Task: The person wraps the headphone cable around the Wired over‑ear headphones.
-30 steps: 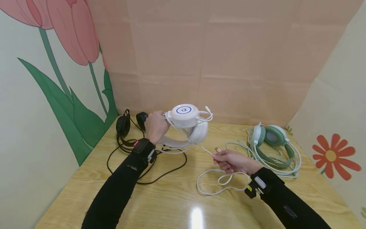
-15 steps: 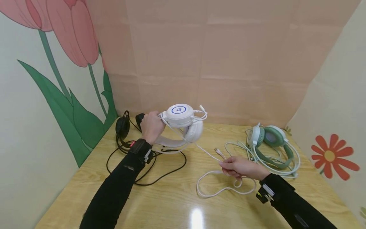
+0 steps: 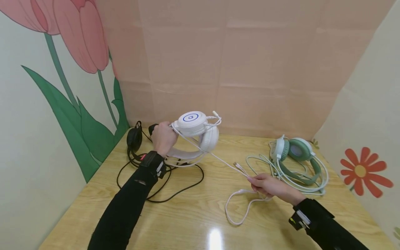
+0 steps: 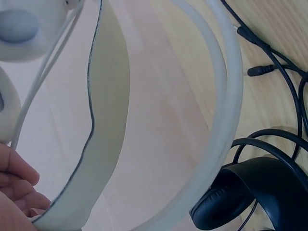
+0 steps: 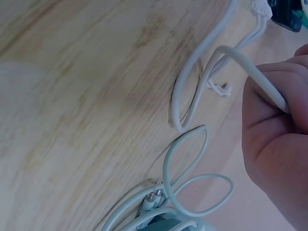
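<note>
A white headset (image 3: 191, 122) with a round blue logo and a small boom microphone is held above the table by my left hand (image 3: 165, 138). In the left wrist view the curled fingers (image 4: 17, 166) grip the headset's headband (image 4: 109, 86). My right hand (image 3: 275, 185) pinches the headset's white cable (image 3: 225, 163), which runs taut between the two hands. A loop of this cable hangs below the right hand onto the table, and its plug end (image 3: 239, 167) shows just left of the fingers. In the right wrist view the cable (image 5: 262, 79) enters the curled fist.
At the left lies a black headset (image 3: 134, 139) with its black cable (image 3: 187, 189) looped over the wooden table (image 3: 175, 222). A green and white headset (image 3: 289, 170) with coiled cable lies at the right. A pinkish-brown sheet (image 3: 265, 69) covers the back.
My right hand has moved right and slightly down with the cable, drawing it longer and straighter. The white headset and my left hand have shifted a little left.
</note>
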Available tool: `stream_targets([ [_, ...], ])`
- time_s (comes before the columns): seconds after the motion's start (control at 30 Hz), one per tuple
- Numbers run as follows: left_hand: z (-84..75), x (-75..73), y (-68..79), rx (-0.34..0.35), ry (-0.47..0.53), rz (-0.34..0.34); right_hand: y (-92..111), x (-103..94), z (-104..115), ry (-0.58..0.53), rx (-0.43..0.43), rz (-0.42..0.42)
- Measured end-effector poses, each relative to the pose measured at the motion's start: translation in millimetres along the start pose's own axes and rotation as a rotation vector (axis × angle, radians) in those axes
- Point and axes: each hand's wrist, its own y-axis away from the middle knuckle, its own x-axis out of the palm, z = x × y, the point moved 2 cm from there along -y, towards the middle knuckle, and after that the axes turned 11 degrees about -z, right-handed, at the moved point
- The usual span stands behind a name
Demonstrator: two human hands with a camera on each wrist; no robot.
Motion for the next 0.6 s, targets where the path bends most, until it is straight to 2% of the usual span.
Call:
stream_targets([
  [0.33, 3.8, -2.7, -2.7, 0.009, 0.017, -0.025, 9.5, -0.1, -2.7, -0.031, 0.028, -0.058],
  [0.47, 5.7, -6.0, -5.4, -0.014, 0.005, -0.037, 15.0, -1.7, -2.5, -0.019, 0.026, -0.081],
  [0.53, 6.8, -7.2, -6.7, -0.027, -0.002, -0.038, 17.8, -1.5, -0.5, 0.012, 0.001, -0.092],
  [0.6, 8.1, -7.8, -7.9, -0.034, -0.007, -0.041, 20.5, 0.5, 3.6, 0.086, -0.061, -0.111],
])
